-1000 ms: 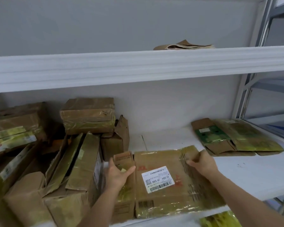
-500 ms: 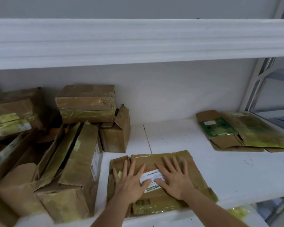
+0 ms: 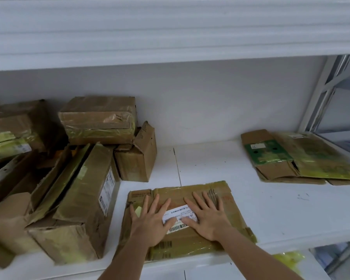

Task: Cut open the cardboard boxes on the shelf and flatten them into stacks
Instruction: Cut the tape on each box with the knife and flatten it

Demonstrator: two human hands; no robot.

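A flattened cardboard box (image 3: 230, 201) with yellowish tape and a white barcode label lies at the front of the white shelf (image 3: 271, 209). My left hand (image 3: 150, 221) presses flat on its left half, fingers spread. My right hand (image 3: 207, 216) presses flat on its right half, fingers spread over the label's edge. A stack of flattened boxes (image 3: 303, 158), one with a green print, lies at the right of the shelf. Several unflattened taped boxes (image 3: 85, 190) are piled at the left.
The shelf above (image 3: 170, 33) overhangs close over the work area. A small upright box (image 3: 137, 156) stands behind the flattened one. White shelf uprights (image 3: 319, 93) rise at the right. Something yellow-green (image 3: 287, 259) shows on the level below.
A second ago both hands gripped the box's edges while folding it down. Now both palms lie flat on the flattened box, and the view has tilted lower.
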